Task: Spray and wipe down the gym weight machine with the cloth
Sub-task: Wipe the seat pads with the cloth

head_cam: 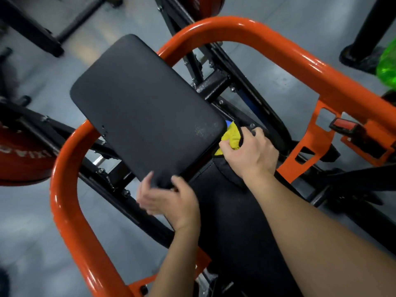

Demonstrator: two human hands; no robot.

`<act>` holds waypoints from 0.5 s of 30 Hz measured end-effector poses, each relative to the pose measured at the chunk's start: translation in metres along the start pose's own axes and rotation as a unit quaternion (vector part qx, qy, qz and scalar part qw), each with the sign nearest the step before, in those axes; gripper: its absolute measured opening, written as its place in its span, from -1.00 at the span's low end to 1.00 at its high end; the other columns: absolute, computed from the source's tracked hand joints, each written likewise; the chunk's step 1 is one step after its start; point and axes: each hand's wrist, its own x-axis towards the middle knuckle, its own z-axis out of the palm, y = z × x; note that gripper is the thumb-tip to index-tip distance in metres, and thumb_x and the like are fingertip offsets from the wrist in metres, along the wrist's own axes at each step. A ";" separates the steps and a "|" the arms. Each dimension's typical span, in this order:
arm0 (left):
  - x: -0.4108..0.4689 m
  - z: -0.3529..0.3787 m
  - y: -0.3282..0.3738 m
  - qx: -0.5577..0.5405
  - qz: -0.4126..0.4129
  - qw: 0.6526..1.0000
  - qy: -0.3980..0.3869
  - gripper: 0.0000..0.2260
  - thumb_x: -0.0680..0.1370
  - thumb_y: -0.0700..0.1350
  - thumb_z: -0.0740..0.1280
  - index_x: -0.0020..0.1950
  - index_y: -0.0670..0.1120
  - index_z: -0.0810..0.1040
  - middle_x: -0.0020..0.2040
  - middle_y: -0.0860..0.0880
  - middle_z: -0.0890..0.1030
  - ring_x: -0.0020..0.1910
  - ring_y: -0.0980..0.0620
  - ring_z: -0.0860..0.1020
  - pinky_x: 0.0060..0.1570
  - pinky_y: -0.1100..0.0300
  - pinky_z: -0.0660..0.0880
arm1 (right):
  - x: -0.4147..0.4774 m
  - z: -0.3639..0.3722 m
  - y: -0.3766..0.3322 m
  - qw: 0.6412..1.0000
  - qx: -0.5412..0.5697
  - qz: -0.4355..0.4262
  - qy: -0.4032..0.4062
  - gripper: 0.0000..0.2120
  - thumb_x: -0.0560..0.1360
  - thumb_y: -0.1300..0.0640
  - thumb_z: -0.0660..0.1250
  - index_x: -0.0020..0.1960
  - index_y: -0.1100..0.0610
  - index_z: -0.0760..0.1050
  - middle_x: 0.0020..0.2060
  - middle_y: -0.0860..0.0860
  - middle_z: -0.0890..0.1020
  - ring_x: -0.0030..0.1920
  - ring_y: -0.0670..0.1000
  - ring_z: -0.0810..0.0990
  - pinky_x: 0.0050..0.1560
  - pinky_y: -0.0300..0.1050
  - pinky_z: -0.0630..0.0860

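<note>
Right hand [250,153] clutches the cloth [231,137]; left hand [171,200] grips the pad [145,108] stretching away leftward.

This is a gym. A plate-loaded weight machine [278,46] with glossy orange tubing loops round a black padded rest [141,103] at mid-frame. A red weight plate [21,155] hangs at the left edge, and a second red plate [207,5] shows at top centre. The black steel legs [32,30] of other equipment stand at upper left on the grey floor [32,221].
</note>
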 end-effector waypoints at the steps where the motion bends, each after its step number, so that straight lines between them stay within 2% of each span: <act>1: 0.008 0.007 0.020 -0.008 0.081 0.996 -0.029 -0.58 0.44 -0.14 0.32 0.30 -0.10 0.48 0.29 -0.08 0.37 0.35 -0.16 0.35 0.37 -0.17 0.24 | 0.001 -0.001 -0.001 1.000 0.002 0.004 -0.006 -0.63 0.48 -0.30 0.20 -0.09 0.01 0.49 -0.13 -0.03 0.44 -0.16 0.09 0.42 -0.21 -0.03 0.27; 3: 0.022 0.031 0.054 0.027 0.176 0.978 -0.104 -0.63 0.47 -0.14 0.31 0.29 -0.06 0.55 0.40 -0.10 0.36 0.44 -0.14 0.30 0.49 -0.16 0.11 | 0.006 -0.005 -0.001 0.999 0.015 0.016 -0.026 -0.63 0.47 -0.29 0.21 -0.13 0.01 0.50 -0.16 -0.02 0.49 -0.17 0.12 0.43 -0.19 -0.03 0.27; 5: 0.029 0.055 0.065 0.107 0.250 0.941 -0.201 -0.58 0.54 -0.12 0.29 0.41 -0.04 0.49 0.55 -0.14 0.25 0.59 -0.13 0.14 0.59 -0.12 -0.14 | 0.016 -0.011 0.002 0.997 0.043 0.037 -0.053 -0.58 0.46 -0.30 0.22 -0.08 0.04 0.57 -0.14 0.05 0.59 -0.14 0.17 0.49 -0.16 -0.03 0.31; 6: 0.027 0.065 0.061 0.151 0.278 0.919 -0.235 -0.54 0.58 -0.08 0.26 0.50 -0.05 0.42 0.61 -0.13 0.18 0.63 -0.12 0.05 0.60 -0.13 -0.20 | 0.024 -0.015 0.005 0.993 0.070 0.060 -0.075 -0.52 0.45 -0.32 0.21 0.00 0.06 0.61 -0.05 0.12 0.64 -0.07 0.22 0.54 -0.12 -0.02 0.35; 8: 0.017 0.076 0.044 0.229 0.328 0.884 -0.242 -0.46 0.65 0.05 0.13 0.63 -0.07 0.23 0.67 -0.12 0.08 0.66 -0.10 -0.02 0.59 -0.21 -0.12 | 0.043 -0.019 0.014 0.976 0.131 0.115 -0.129 -0.35 0.44 -0.36 0.21 0.23 0.13 0.58 0.19 0.22 0.62 0.17 0.27 0.57 0.05 0.02 0.42; 10: 0.008 0.079 0.028 0.264 0.367 0.866 -0.212 -0.39 0.67 0.16 0.05 0.67 -0.08 0.12 0.68 -0.14 0.05 0.66 -0.11 -0.03 0.59 -0.21 -0.03 | 0.059 -0.019 0.022 0.955 0.180 0.148 -0.184 -0.31 0.46 -0.35 0.24 0.34 0.15 0.52 0.32 0.21 0.57 0.29 0.25 0.54 0.19 0.02 0.45; 11: 0.006 0.078 0.024 0.270 0.370 0.867 -0.199 -0.37 0.67 0.19 0.05 0.67 -0.09 0.11 0.68 -0.14 0.04 0.66 -0.11 -0.03 0.59 -0.21 -0.02 | 0.064 -0.017 0.025 0.946 0.201 0.154 -0.202 -0.37 0.48 -0.32 0.26 0.29 0.15 0.55 0.31 0.21 0.58 0.28 0.23 0.56 0.21 0.00 0.45; 12: 0.005 0.083 0.022 0.274 0.371 0.867 -0.188 -0.36 0.66 0.20 0.06 0.67 -0.09 0.11 0.68 -0.14 0.05 0.66 -0.10 -0.03 0.59 -0.20 -0.01 | 0.072 -0.017 0.029 0.936 0.220 0.163 -0.222 -0.47 0.51 -0.28 0.29 0.15 0.17 0.60 0.25 0.21 0.62 0.22 0.20 0.59 0.17 -0.04 0.45; 15: 0.005 0.083 0.024 0.280 0.382 0.865 -0.167 -0.33 0.62 0.17 0.13 0.66 -0.11 0.14 0.67 -0.15 0.07 0.66 -0.11 -0.01 0.59 -0.22 0.02 | 0.077 -0.025 0.034 0.908 0.253 0.170 -0.286 -0.60 0.57 -0.17 0.31 -0.14 0.18 0.54 -0.05 0.15 0.65 -0.06 0.10 0.61 -0.04 -0.10 0.39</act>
